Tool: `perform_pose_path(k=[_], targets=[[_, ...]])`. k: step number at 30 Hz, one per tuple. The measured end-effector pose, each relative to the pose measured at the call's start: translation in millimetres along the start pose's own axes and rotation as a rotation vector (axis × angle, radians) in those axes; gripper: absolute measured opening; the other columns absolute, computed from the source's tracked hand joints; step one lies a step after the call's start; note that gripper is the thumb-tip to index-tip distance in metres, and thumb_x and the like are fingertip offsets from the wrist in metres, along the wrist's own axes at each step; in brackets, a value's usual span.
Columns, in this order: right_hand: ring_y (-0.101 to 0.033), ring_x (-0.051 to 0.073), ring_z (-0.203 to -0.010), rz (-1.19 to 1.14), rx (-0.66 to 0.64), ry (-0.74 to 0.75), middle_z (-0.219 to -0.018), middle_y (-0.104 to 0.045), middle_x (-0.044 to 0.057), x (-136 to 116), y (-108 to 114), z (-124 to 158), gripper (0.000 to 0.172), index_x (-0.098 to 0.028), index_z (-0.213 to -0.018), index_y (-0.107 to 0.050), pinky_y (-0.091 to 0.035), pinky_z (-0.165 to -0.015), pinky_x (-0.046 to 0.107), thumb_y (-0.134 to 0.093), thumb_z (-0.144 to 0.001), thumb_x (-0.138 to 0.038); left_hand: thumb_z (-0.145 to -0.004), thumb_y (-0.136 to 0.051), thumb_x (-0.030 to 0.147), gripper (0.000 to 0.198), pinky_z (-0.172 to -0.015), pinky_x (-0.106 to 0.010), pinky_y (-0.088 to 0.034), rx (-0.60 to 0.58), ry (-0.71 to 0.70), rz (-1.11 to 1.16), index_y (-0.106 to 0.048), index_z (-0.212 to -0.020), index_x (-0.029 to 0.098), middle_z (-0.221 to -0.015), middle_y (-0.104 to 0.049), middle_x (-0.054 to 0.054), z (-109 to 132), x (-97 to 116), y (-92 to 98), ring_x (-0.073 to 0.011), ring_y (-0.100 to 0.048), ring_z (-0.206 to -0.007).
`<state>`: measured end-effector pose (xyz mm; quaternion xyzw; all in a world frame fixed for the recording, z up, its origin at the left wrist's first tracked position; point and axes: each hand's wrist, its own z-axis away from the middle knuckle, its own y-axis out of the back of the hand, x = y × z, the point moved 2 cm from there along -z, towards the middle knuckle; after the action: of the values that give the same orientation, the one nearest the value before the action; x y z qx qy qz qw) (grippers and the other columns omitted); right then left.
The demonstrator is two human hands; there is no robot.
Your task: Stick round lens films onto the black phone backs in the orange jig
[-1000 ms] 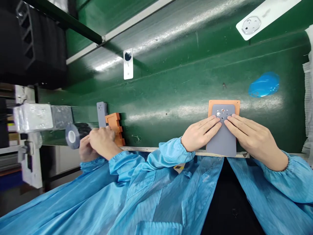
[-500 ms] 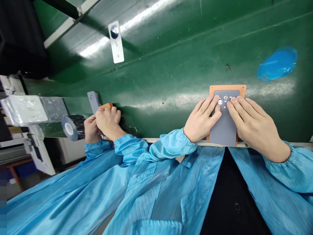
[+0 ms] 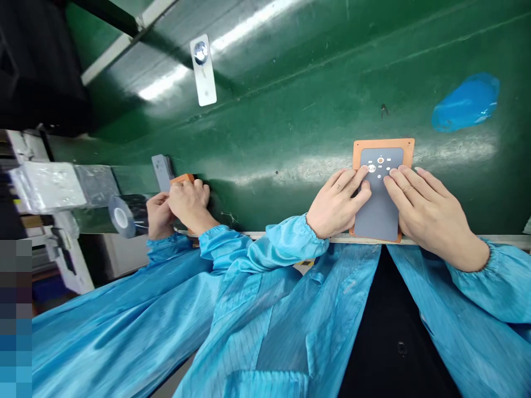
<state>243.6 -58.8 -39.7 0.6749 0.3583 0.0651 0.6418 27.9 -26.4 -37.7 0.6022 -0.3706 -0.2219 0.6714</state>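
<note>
A grey phone-back-shaped panel [image 3: 376, 213] with small holes near its top lies on an orange plate [image 3: 384, 143] at the table's front edge. My left hand [image 3: 340, 202] rests along the panel's left side, fingers stretched out, fingertips beside the holes. On the right side my right hand [image 3: 431, 210] lies flat with its fingers extended over the panel's edge. Neither hand is wrapped round anything. The plate's side edges are partly hidden under my hands.
To the left, a co-worker's hands [image 3: 188, 202] work at another orange plate [image 3: 182, 178], near stacked grey panels [image 3: 161, 170]. A tape roll [image 3: 124, 215] and plastic-wrapped packs [image 3: 58, 185] lie farther left. A white plate with a round knob [image 3: 205, 83] and a blue film piece [image 3: 467, 102] are on the green table.
My fingertips have slid slightly down the panel toward me, uncovering more of its holes. The panel stays on the orange plate. The whole view has shifted a little.
</note>
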Motion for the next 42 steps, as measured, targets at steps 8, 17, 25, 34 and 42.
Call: perform_pose_path(k=[8,17,25,34,42], targets=[[-0.063,0.03,-0.134,-0.542,0.356,-0.148,-0.144,-0.066,0.006,8,18,6,0.038,-0.028,-0.134,-0.071,-0.051,-0.117,0.051,-0.058,-0.1,-0.017,-0.094,-0.071,0.042,0.069,-0.121,-0.058,-0.043,0.395,0.096,0.559,-0.043,-0.154,0.024,-0.152,-0.057,-0.014,-16,-24,6.7,-0.0347,-0.042,-0.152],[-0.076,0.023,-0.096,-1.199,0.443,-0.353,-0.115,-0.077,0.006,41,-5,3,0.042,-0.03,-0.136,-0.064,-0.065,-0.084,0.043,-0.035,-0.106,-0.028,-0.097,-0.07,0.034,0.016,-0.084,-0.029,-0.06,0.853,0.205,0.964,-0.069,-0.1,0.018,-0.094,-0.076,-0.003,-58,50,12.8,-0.0135,-0.073,-0.089],[-0.07,0.033,-0.09,-0.902,0.108,-0.47,-0.107,-0.07,0.022,31,-3,0,0.072,-0.013,-0.153,-0.044,-0.061,-0.074,0.053,0.001,-0.098,-0.026,-0.106,-0.052,0.04,0.03,-0.094,-0.041,-0.06,0.677,0.164,0.562,-0.075,-0.1,0.021,-0.096,-0.079,-0.007,-67,66,6.9,-0.0197,-0.074,-0.1],[-0.073,0.033,-0.101,-1.254,0.334,-0.559,-0.111,-0.073,0.016,35,-6,1,0.048,-0.025,-0.131,-0.066,-0.063,-0.081,0.052,-0.028,-0.101,-0.028,-0.105,-0.052,0.046,0.035,-0.084,-0.034,-0.056,0.648,0.252,0.636,-0.071,-0.096,0.017,-0.089,-0.074,-0.007,-60,44,13.9,-0.0175,-0.07,-0.088],[-0.07,0.038,-0.122,-1.33,0.476,-0.488,-0.128,-0.075,0.007,38,40,-32,0.036,-0.038,-0.121,-0.075,-0.059,-0.102,0.06,-0.066,-0.089,-0.025,-0.088,-0.074,0.059,0.046,-0.063,-0.024,-0.045,0.642,0.419,1.27,-0.061,-0.092,0.016,-0.087,-0.067,-0.003,-115,-69,71.6,-0.0102,-0.061,-0.07]])
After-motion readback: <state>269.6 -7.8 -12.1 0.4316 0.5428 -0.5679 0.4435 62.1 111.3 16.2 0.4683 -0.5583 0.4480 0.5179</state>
